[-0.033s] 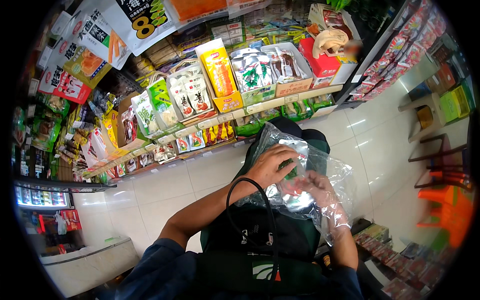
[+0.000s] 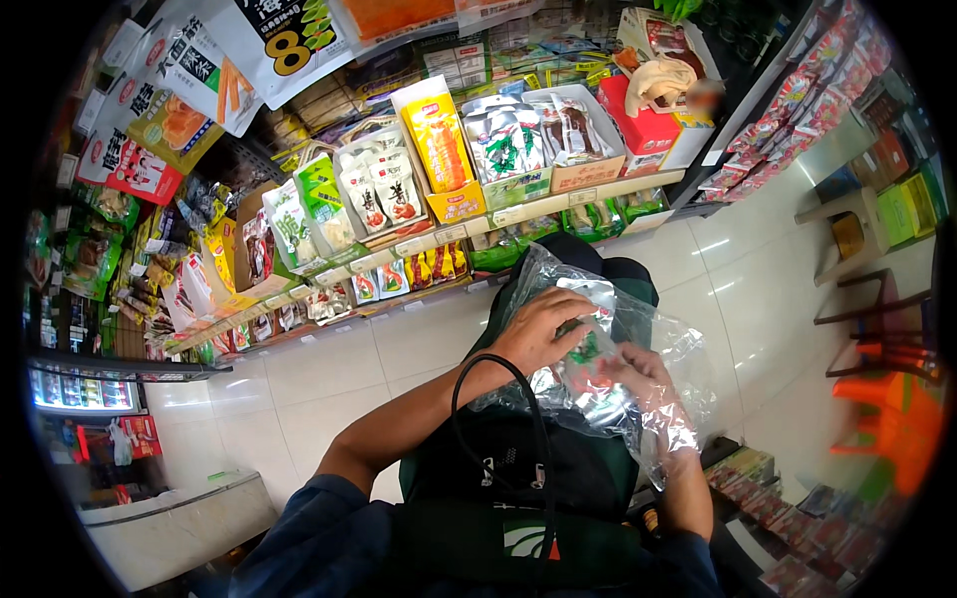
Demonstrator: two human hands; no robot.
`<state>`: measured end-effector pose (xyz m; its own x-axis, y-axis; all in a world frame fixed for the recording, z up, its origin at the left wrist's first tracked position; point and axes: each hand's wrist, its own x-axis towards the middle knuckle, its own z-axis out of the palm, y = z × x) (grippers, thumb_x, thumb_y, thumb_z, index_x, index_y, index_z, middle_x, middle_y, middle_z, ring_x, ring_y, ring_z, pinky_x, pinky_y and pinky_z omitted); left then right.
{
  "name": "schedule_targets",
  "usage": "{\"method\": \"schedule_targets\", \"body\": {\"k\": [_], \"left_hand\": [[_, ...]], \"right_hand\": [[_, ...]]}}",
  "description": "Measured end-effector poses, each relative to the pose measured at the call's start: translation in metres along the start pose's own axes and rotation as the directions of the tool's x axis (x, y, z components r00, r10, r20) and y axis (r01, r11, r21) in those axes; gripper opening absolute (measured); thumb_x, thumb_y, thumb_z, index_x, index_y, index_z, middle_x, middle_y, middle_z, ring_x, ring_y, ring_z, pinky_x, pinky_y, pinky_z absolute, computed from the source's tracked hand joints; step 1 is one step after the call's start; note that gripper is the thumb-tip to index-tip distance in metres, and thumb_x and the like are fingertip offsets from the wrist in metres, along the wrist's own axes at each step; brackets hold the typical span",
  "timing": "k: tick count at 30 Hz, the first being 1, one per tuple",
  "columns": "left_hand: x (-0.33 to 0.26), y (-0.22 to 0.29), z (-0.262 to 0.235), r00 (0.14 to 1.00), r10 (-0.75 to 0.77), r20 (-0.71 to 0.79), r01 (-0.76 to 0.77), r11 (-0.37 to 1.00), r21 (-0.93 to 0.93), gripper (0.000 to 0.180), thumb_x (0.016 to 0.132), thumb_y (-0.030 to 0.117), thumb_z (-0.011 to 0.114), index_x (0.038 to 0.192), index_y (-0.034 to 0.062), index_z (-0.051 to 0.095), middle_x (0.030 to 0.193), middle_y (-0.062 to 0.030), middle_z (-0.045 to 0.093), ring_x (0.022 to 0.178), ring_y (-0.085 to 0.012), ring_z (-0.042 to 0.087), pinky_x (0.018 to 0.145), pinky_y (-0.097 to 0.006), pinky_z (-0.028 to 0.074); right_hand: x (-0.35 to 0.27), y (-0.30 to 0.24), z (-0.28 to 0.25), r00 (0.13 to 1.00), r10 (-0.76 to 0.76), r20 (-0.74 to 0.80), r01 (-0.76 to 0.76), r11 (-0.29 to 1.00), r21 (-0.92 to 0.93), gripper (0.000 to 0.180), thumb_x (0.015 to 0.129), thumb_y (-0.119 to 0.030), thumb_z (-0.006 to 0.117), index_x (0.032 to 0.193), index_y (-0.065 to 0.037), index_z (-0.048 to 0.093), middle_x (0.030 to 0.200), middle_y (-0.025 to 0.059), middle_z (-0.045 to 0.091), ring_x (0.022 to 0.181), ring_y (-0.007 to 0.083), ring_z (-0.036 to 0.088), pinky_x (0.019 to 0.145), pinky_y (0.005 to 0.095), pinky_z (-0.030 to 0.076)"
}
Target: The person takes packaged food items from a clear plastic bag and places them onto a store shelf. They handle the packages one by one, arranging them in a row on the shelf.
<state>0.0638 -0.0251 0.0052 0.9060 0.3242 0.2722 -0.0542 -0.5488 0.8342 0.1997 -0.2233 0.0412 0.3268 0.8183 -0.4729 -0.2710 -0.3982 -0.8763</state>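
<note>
A large clear plastic bag (image 2: 688,344) lies across my lap with several shiny silver packets (image 2: 598,404) inside, printed in green and red. My left hand (image 2: 543,329) rests at the bag's left side, its fingers and thumb curled on the film at the opening. Inside the bag is my right hand (image 2: 643,379), seen through the film, which also wraps my wrist. Its bent fingers hold a silver packet with red and green print, next to my left thumb. Creases and glare hide part of the fingertips.
Ahead, a shelf (image 2: 429,239) holds open display boxes of snack packets, including silver ones (image 2: 503,140). A black strap loop (image 2: 456,399) arches over my left forearm. Orange plastic stools (image 2: 887,419) stand at right, a white counter (image 2: 179,523) at lower left.
My right hand has shifted slightly to the right inside the bag, and the film around it has moved. My left hand stays in place.
</note>
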Motion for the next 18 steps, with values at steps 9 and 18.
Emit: {"method": "schedule_targets", "body": {"k": [9,18], "left_hand": [[0.004,0.001,-0.003,0.999,0.017,0.049,-0.017,1.000,0.011,0.030,0.094,0.013,0.072,0.121,0.0015,0.071,0.120,-0.0142,0.070,0.115,-0.0333,0.064,0.101,-0.042,0.050],[0.018,0.003,-0.009,0.987,-0.015,0.162,0.007,0.999,0.052,0.030,0.095,0.017,0.070,0.122,0.0055,0.072,0.120,-0.0151,0.072,0.114,-0.0349,0.064,0.101,-0.042,0.051]], "right_hand": [[-0.069,0.016,-0.075,0.959,-0.013,-0.284,0.052,0.990,0.128,0.022,0.082,-0.010,0.067,0.099,0.004,0.072,0.085,0.0038,0.070,0.074,0.0114,0.064,0.069,0.0249,0.049],[-0.162,0.038,-0.167,0.667,-0.196,-0.719,-0.053,0.950,-0.309,0.034,0.097,-0.022,0.068,0.115,0.007,0.065,0.103,0.0086,0.070,0.091,0.0117,0.063,0.080,0.0306,0.052]]}}
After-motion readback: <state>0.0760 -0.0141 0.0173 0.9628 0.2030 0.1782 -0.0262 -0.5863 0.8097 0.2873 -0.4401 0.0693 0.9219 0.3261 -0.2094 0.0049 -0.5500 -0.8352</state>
